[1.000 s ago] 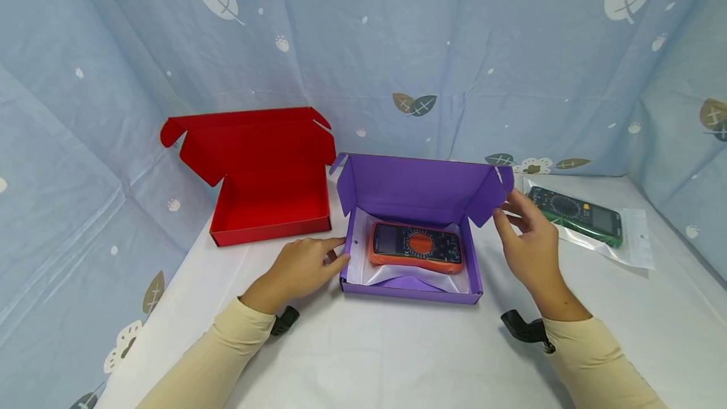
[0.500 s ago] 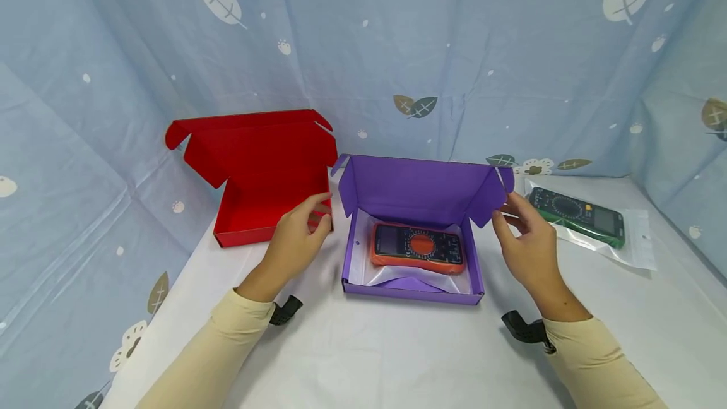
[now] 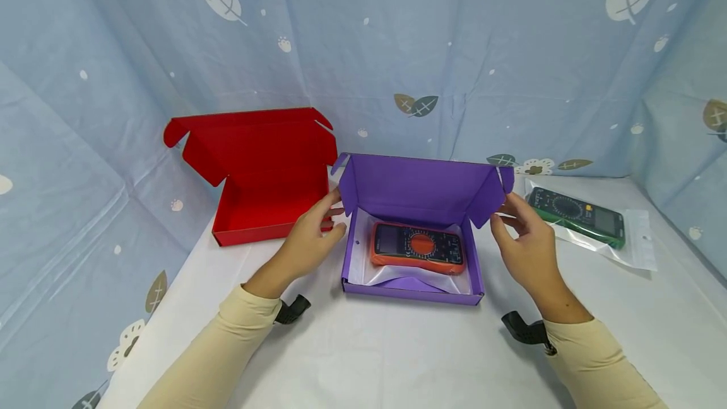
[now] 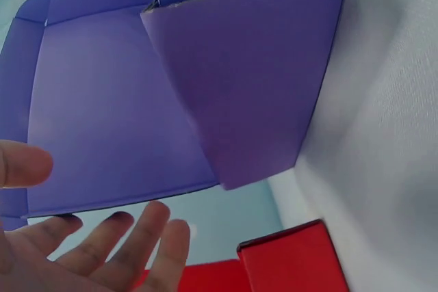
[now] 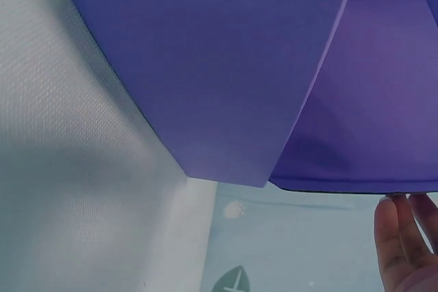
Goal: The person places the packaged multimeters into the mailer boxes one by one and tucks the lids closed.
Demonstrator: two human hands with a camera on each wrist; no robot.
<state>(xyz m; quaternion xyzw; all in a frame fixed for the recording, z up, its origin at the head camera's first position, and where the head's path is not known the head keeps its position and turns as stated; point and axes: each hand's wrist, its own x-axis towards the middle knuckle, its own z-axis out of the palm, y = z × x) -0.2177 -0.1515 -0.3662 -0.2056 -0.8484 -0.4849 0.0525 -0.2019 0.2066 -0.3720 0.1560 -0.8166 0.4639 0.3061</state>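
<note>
An open purple cardboard box [image 3: 413,298] holds an orange multimeter [image 3: 417,248] in a clear plastic bag. Its lid [image 3: 417,188] stands raised at the back. My left hand [image 3: 307,238] is at the lid's left edge, fingers extended and thumb apart. In the left wrist view, two of the left fingertips [image 4: 122,218] reach up to the lid edge, while the thumb [image 4: 27,163] is in front of it. On the other side, my right hand [image 3: 528,245] touches the lid's right edge with extended fingers [image 5: 387,227] reaching behind it.
Left of the purple box stands an open red cardboard box [image 3: 255,232], its lid up. To the right lies a green multimeter [image 3: 576,216] in a clear bag on the white tablecloth [image 3: 386,352]. A blue patterned curtain [image 3: 363,68] hangs close behind the boxes.
My left hand has left the purple box's left side wall, swung up past the red box, and come right to the lid's left edge. The right hand has stayed almost still.
</note>
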